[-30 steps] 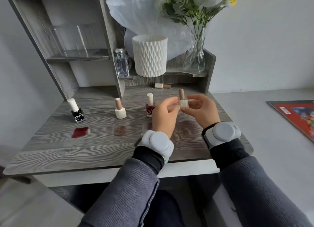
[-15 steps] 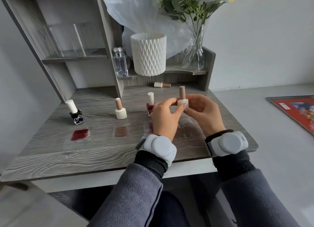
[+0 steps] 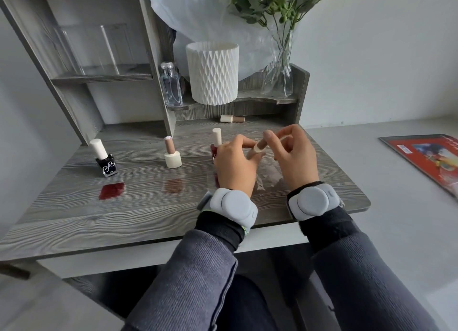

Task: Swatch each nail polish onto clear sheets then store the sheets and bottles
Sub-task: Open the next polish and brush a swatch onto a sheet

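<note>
Opening the tilted bottle could spill polish: left hand grips its base, right hand pinches the cap, above the centre-frame clear sheet.

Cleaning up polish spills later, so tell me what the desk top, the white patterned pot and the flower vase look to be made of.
Desk top: likely grey wood-grain laminate, matt; the streaked grain looks printed. White patterned pot: matt ceramic or plastic, moulded diamond relief; cannot tell which. Flower vase: clear glass, probably; stems show through and it glints.
</note>
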The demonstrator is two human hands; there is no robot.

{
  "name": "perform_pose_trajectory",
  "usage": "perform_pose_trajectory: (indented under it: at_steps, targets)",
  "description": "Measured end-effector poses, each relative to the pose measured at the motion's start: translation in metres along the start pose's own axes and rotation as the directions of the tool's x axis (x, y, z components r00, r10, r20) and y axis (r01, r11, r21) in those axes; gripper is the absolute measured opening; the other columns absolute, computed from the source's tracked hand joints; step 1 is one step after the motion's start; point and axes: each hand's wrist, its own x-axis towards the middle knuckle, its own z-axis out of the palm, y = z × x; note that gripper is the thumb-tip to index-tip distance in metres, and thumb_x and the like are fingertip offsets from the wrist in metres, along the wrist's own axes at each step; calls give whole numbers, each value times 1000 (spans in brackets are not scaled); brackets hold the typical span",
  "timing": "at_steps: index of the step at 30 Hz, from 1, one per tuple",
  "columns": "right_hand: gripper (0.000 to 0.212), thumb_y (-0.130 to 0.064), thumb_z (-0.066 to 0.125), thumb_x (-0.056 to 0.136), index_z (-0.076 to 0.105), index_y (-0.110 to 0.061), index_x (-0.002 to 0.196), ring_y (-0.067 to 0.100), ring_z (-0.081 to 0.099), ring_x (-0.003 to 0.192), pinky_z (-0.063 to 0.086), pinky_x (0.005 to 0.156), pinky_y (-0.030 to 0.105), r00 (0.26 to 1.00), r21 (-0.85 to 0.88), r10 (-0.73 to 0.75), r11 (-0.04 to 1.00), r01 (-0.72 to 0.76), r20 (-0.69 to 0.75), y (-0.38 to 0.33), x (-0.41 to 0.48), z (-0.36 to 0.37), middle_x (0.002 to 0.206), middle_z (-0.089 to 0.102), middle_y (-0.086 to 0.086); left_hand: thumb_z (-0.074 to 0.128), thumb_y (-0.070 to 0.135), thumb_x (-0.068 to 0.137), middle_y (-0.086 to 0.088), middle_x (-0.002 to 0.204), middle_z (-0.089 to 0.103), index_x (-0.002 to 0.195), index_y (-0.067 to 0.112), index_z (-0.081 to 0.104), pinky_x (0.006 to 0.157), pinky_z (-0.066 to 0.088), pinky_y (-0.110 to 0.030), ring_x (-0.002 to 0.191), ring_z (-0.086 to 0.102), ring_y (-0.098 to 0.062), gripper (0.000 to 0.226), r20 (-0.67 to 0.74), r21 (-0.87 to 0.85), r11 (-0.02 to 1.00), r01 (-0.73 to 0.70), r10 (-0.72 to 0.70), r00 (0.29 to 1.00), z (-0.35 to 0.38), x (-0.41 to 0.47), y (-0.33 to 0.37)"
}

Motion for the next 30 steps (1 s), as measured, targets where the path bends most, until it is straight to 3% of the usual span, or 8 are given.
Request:
perform_pose_trajectory:
  at_steps: [6, 12, 17, 20, 25, 30]
  targets:
    - [34, -36, 75, 82, 50, -13, 79, 4, 41, 52, 34, 51, 15, 997, -65, -44, 997, 40, -60, 2, 0, 0, 61, 49, -9, 75, 16, 75, 1, 85, 68, 83, 12, 65, 73, 46, -43, 90, 56, -26, 13, -7, 63, 988, -138, 138, 990, -2, -3, 9]
    - [33, -30, 70, 86, 44, -13, 76, 3, 42, 51, 33, 51, 13, 996, -28, -67, 997, 65, -65, 2, 0, 0, 62, 50, -4, 76, 21, 77, 8, 90, 68, 86, 18, 68, 82, 41, -40, 98, 54, -21, 12, 6, 33, 993, -116, 116, 993, -2, -4, 8]
    - [31, -26, 67, 90, 43, -10, 79, 1, 41, 52, 34, 52, 13, 996, 28, -90, 996, 90, -7, 0, 0, -2, 61, 45, -5, 80, 19, 71, 7, 83, 70, 82, 21, 71, 78, 46, -42, 88, 59, -19, 14, -67, 69, 984, -166, 171, 983, -2, -2, 7]
    - [30, -25, 66, 91, 42, -10, 80, 2, 40, 51, 34, 52, 13, 996, 57, -81, 995, 79, 29, 1, 0, -2, 63, 46, -3, 81, 19, 70, 6, 81, 70, 84, 21, 73, 76, 47, -37, 84, 61, -18, 16, -60, 84, 978, -193, 198, 978, -1, 0, 4]
    - [30, -26, 63, 93, 39, -21, 76, 21, 50, 60, 37, 55, 19, 998, 118, -41, 992, 36, 46, 6, 4, -2, 73, 66, 12, 73, 31, 79, -1, 78, 62, 94, 23, 74, 80, 45, -41, 83, 56, -23, 17, 26, 141, 963, -228, 226, 974, -1, -1, 3]
    - [23, -28, 60, 94, 46, -22, 78, 8, 46, 53, 40, 59, 28, 998, 214, 60, 975, -56, -11, 12, 6, -3, 70, 66, 5, 73, 32, 79, 6, 82, 69, 91, 23, 72, 86, 40, -44, 92, 55, -23, 15, -16, 209, 945, -250, 259, 966, 0, -5, 11]
